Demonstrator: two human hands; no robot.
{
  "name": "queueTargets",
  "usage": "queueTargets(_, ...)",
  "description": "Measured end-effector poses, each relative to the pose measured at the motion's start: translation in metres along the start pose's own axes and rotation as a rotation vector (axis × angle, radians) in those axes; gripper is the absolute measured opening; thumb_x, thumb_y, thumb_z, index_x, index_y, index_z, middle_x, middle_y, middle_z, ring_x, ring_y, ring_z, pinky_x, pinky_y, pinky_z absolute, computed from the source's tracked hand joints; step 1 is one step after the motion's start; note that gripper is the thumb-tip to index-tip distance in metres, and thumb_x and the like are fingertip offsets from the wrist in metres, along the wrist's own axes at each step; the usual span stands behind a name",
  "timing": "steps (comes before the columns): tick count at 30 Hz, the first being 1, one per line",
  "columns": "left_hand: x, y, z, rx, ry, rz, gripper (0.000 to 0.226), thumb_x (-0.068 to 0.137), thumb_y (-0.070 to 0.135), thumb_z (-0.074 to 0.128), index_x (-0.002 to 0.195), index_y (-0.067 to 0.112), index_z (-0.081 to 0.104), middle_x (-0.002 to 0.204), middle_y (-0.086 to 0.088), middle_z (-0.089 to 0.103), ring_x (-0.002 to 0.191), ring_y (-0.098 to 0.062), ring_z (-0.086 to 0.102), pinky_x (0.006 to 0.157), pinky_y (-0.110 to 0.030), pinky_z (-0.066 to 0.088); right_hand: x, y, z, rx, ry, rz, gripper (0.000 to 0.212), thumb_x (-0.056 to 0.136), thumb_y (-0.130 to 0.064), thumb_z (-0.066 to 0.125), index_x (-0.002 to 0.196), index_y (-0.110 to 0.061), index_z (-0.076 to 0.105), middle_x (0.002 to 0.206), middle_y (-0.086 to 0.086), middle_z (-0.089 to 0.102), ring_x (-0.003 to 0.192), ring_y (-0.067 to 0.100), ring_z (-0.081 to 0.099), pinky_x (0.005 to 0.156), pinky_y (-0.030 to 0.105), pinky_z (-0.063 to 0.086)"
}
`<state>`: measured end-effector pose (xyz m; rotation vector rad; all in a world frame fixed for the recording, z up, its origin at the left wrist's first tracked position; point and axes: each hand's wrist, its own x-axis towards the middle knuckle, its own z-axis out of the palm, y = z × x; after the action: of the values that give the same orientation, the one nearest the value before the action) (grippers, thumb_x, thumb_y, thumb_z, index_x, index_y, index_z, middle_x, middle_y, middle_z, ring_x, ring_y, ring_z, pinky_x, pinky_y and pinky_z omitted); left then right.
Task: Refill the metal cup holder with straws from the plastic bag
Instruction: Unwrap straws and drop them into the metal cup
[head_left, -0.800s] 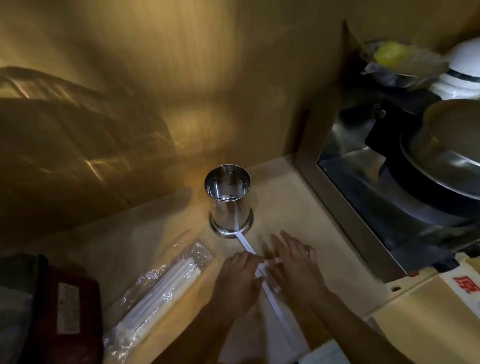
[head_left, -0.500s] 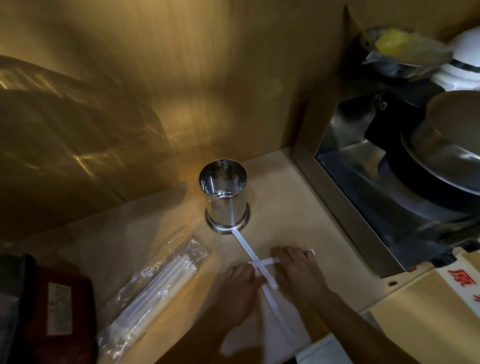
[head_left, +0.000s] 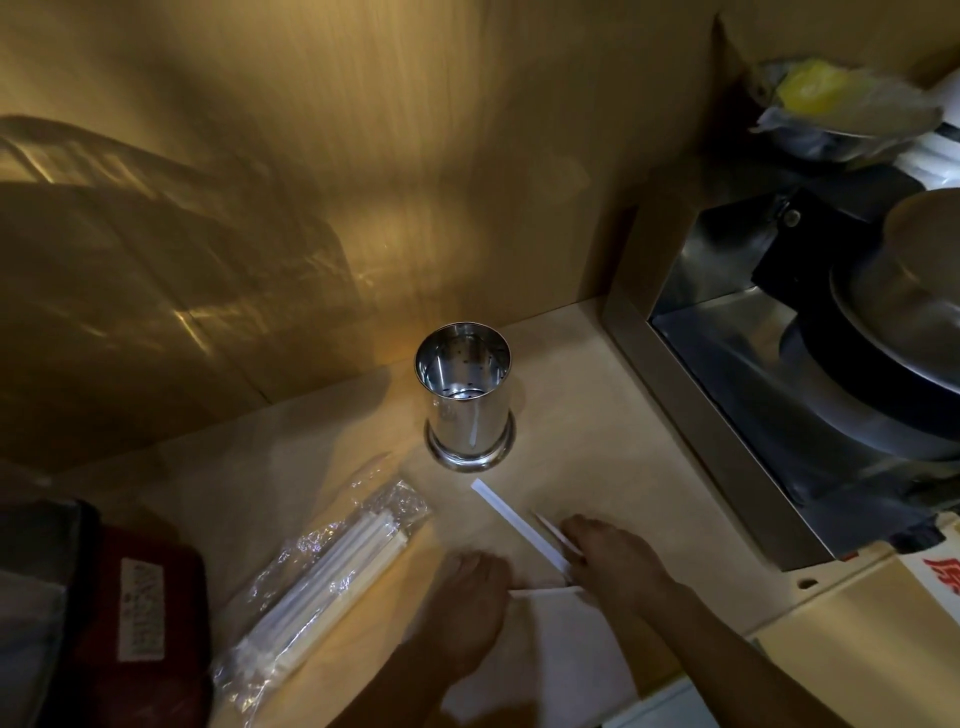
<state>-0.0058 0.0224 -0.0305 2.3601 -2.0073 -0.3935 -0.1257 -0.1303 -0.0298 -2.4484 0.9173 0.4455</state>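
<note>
At the left edge of my wooden counter (head_left: 597, 415) a dark red pouch (head_left: 145, 613) lies with a pale label (head_left: 140, 608) on its top, the print too blurred to read; against the back a brown panelled wall (head_left: 363, 156) rises, streaked with reflected light; along the counter's right edge sits a steel-framed recess (head_left: 675, 405) holding a large metal pot (head_left: 914, 291); above it, towards the far right corner, a bowl (head_left: 831, 140) covered in crinkled plastic shows something yellow (head_left: 810, 85) inside; by the near right corner a cardboard box (head_left: 883, 634) carries red characters (head_left: 943, 569).

Glossy metal cup holder (head_left: 466, 410), crinkly clear plastic bag (head_left: 322, 577), matt wooden counter (head_left: 582, 415)
</note>
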Motion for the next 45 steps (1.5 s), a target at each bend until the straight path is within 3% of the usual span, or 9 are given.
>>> queueTargets(2,-0.005,-0.006,-0.004,-0.199,0.013,-0.072,0.019,0.087,0.021,0.046,0.102,0.014,0.055,0.104,-0.006,0.063,0.101,-0.023,0.054,0.092,-0.026,0.034,0.001,0.0,-0.005,0.106,0.05,-0.013,0.015,0.082,-0.026,0.054,0.094,-0.018,0.051,0.101,0.007,0.063,0.093,0.027,0.059,0.07,0.032,0.043)
queueTargets(6,-0.02,-0.016,-0.035,-0.68,0.179,-0.223,0.011,0.091,0.017,0.049,0.098,0.017,0.058,0.087,0.0,0.066,0.08,-0.013,0.06,0.071,-0.024,0.043,0.002,-0.008,-0.028,0.4,0.226,-0.046,0.018,0.086,-0.024,0.053,0.071,-0.016,0.05,0.066,-0.001,0.055,0.063,0.018,0.055,0.057,0.031,0.039)
queueTargets(12,-0.015,-0.02,-0.106,-1.111,0.483,-0.267,0.021,0.091,0.015,0.047,0.075,0.015,0.061,0.07,-0.014,0.057,0.069,-0.012,0.049,0.068,-0.028,0.038,-0.002,-0.047,-0.103,0.826,0.598,-0.171,0.023,0.086,-0.013,0.059,0.064,-0.01,0.056,0.06,0.0,0.046,0.051,0.001,0.042,0.049,0.013,0.036)
queueTargets(17,-0.007,-0.034,-0.15,-1.312,0.701,-0.337,0.017,0.092,0.005,0.047,0.077,0.009,0.054,0.066,0.005,0.063,0.065,0.006,0.055,0.062,-0.003,0.04,-0.01,-0.075,-0.158,0.968,0.784,-0.301,0.017,0.086,-0.024,0.058,0.073,-0.013,0.061,0.066,0.017,0.051,0.054,0.008,0.047,0.052,0.016,0.04)
queueTargets(20,0.004,-0.042,-0.167,-1.295,0.656,-0.317,0.009,0.094,0.01,0.044,0.095,0.01,0.053,0.079,0.017,0.074,0.079,0.01,0.063,0.065,-0.002,0.043,-0.007,-0.083,-0.173,0.94,0.839,-0.325,0.019,0.087,-0.026,0.055,0.076,-0.012,0.059,0.071,0.016,0.057,0.061,0.021,0.055,0.056,0.027,0.047)
queueTargets(29,0.07,-0.057,-0.19,-0.9,0.767,-0.502,0.009,0.083,0.026,0.063,0.084,0.017,0.065,0.084,-0.001,0.069,0.093,-0.027,0.063,0.093,-0.048,0.045,0.028,-0.106,-0.175,0.833,0.813,-0.337,0.018,0.089,-0.02,0.056,0.073,-0.028,0.057,0.06,-0.01,0.056,0.057,-0.003,0.055,0.05,0.013,0.042)
queueTargets(34,0.083,-0.062,-0.165,-0.76,0.556,-0.619,0.029,0.081,0.031,0.065,0.106,0.02,0.058,0.105,-0.001,0.069,0.108,-0.022,0.056,0.086,-0.031,0.02,0.055,-0.101,-0.154,0.449,0.576,-0.125,0.016,0.085,-0.034,0.058,0.091,-0.019,0.059,0.077,-0.005,0.059,0.076,0.018,0.057,0.062,0.029,0.039)
queueTargets(39,0.072,-0.064,-0.168,-0.701,0.651,-0.508,0.038,0.081,0.028,0.065,0.115,0.018,0.052,0.111,-0.003,0.064,0.106,-0.022,0.056,0.097,-0.038,0.038,0.051,-0.092,-0.155,0.51,0.68,-0.14,0.007,0.084,-0.027,0.059,0.085,-0.021,0.062,0.072,-0.013,0.057,0.077,0.016,0.058,0.065,0.031,0.044)
queueTargets(45,0.044,-0.044,-0.154,-0.591,0.844,-0.298,0.014,0.087,0.022,0.058,0.101,0.02,0.057,0.091,0.003,0.067,0.085,-0.014,0.061,0.073,-0.035,0.049,0.037,-0.077,-0.134,0.516,0.664,-0.149,0.007,0.087,-0.025,0.055,0.087,-0.021,0.061,0.068,-0.017,0.054,0.068,0.012,0.056,0.062,0.032,0.046)
